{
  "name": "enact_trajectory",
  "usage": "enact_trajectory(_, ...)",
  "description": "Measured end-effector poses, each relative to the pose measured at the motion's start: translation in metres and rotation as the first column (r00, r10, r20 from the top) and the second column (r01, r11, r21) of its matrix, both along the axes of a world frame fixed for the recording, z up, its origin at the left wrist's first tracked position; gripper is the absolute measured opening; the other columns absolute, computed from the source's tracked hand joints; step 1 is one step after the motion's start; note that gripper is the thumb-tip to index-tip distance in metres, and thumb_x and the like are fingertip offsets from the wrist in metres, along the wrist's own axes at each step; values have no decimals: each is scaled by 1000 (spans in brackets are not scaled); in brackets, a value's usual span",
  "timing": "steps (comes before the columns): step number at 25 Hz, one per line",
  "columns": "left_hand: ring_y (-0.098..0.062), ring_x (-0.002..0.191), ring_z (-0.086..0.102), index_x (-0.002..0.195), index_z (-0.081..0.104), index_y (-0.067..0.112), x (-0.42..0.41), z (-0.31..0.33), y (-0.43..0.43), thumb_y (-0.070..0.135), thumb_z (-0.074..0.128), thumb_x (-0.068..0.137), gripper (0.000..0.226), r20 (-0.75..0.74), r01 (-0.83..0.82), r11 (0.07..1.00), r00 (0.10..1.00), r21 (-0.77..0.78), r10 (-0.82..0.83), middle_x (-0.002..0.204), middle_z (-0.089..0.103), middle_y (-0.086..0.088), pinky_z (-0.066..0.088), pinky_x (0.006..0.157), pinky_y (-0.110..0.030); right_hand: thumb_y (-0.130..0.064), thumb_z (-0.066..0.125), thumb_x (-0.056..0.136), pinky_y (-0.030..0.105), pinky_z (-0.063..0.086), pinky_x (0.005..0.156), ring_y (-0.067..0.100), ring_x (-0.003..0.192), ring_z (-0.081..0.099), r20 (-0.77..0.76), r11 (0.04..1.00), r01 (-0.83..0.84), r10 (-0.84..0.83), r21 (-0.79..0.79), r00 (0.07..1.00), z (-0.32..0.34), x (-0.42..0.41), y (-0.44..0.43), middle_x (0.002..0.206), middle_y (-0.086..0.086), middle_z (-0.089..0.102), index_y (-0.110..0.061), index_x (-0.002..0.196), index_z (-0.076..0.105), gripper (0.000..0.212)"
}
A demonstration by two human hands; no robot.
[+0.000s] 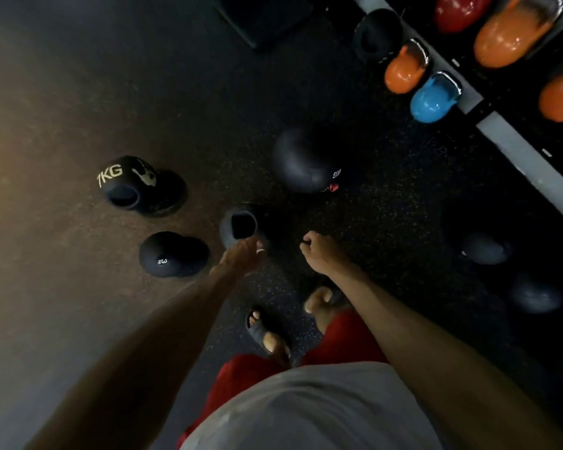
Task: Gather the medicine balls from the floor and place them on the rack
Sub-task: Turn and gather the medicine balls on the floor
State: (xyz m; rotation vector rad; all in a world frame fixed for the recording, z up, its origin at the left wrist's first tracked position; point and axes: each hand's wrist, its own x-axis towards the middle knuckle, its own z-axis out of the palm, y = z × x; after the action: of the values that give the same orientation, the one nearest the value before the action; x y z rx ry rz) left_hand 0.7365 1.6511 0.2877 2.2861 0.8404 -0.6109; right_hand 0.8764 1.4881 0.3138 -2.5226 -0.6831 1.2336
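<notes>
floor [78, 92]: dark speckled rubber, and every item below lies on it.

rack [517, 151]: grey rail along the upper right, lined with coloured kettlebells [403, 73]. no medicine ball shows plainly on it.

large ball [303, 160]: black, on the floor, the nearest to the rack of the four clear ones.

7kg ball [134, 183]: black with pale lettering, the farthest from the rack.

ball marked 3 [169, 254]: black, well apart from the rack, slightly nearer to it than the 7kg ball.

handled ball [241, 225]: grey with a grip recess, lying between the far pair and the rack.

two dim balls [485, 248]: close below the rack's lower end. it is too dark to tell whether they are shelved or on the floor.

left hand [242, 253]: fingers stretched toward the handled ball's near edge and holding nothing. blur hides whether they touch it.

right hand [319, 251]: on the rack side of the handled ball, fingers curled in with nothing inside them.

progress: judged early. at least four balls are still to lift and carry to the rack, and the handled ball looks to be next.
</notes>
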Motion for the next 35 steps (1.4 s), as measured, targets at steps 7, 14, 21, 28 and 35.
enact_trajectory(7,-29,112,63,126,58,15,81,-15,52,29,53,99,31,-48,75,997,996,-18,-76,120,65,-10,50,94,-39,-33,45,102,39,48,91,32,113,61,-3,994,112,-112,13,994,-35,38,52,125,15,62,-15,128,55,33)
enact_trajectory(14,-31,108,65,124,59,18,195,-84,89,31,56,97,30,-87,106,993,990,-60,-111,115,69,-12,51,94,-42,-27,44,103,39,45,98,35,123,56,-35,971,237,-237,-2,971,-112,147,80,132,17,60,-11,133,53,36)
enact_trajectory(21,-37,118,59,138,49,16,293,-231,134,30,58,96,45,-111,97,994,989,-56,-103,127,63,-16,48,96,-42,-35,53,98,45,44,102,35,128,47,68,953,302,-301,3,951,-265,242,112,140,16,47,-18,145,40,52)
enact_trajectory(28,-40,120,54,144,38,5,372,-364,184,20,55,97,52,-32,41,999,999,-1,-42,135,53,-21,43,95,-44,-54,65,87,59,33,112,40,145,25,275,940,329,-342,92,899,-389,321,170,159,20,21,-22,156,14,92)
enact_trajectory(35,-39,124,53,148,35,17,422,-436,227,22,53,97,55,58,-294,951,952,-97,300,140,52,-18,44,100,-41,-75,55,81,64,15,118,41,152,-5,325,919,360,-393,159,860,-459,353,223,164,20,-11,-24,158,-8,113)
